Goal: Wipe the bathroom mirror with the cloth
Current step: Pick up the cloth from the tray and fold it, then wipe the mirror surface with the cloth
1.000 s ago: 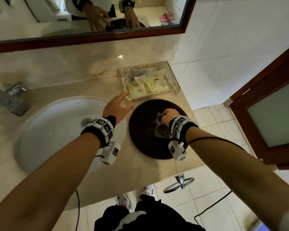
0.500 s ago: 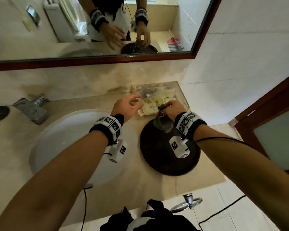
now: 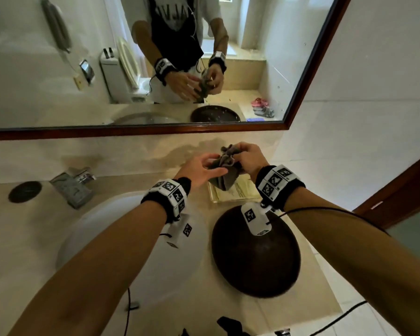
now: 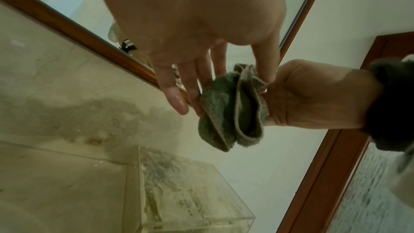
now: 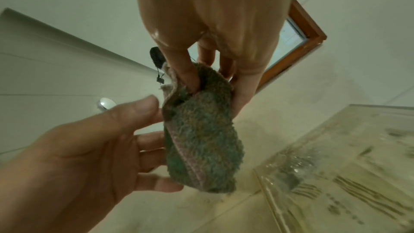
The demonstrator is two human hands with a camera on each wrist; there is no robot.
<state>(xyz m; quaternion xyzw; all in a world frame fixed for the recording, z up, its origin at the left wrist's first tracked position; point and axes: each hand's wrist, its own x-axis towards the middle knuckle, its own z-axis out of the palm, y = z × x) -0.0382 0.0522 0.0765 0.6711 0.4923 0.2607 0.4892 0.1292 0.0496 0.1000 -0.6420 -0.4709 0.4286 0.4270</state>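
A small grey-green terry cloth (image 3: 224,170) hangs crumpled in the air above the counter, just below the mirror (image 3: 22,81). My right hand (image 3: 246,156) pinches its bunched top between thumb and fingers (image 5: 186,77). My left hand (image 3: 204,169) reaches in from the left, its fairly straight fingers (image 4: 192,91) touching the cloth (image 4: 224,112) and its thumb (image 5: 139,111) beside the cloth's edge (image 5: 201,130). The mirror has a dark wooden frame (image 3: 155,130) and reflects both hands with the cloth.
Under the hands a clear acrylic box (image 3: 238,194) with printed packets stands against the wall. In front of it lies a dark round tray (image 3: 255,263). A white sink (image 3: 121,229) and metal faucet (image 3: 70,187) are to the left, a wooden door (image 3: 403,190) to the right.
My right hand has lifted the cloth off the dark round tray and up toward the mirror. My left hand has come across to touch it. The head view has tilted up.
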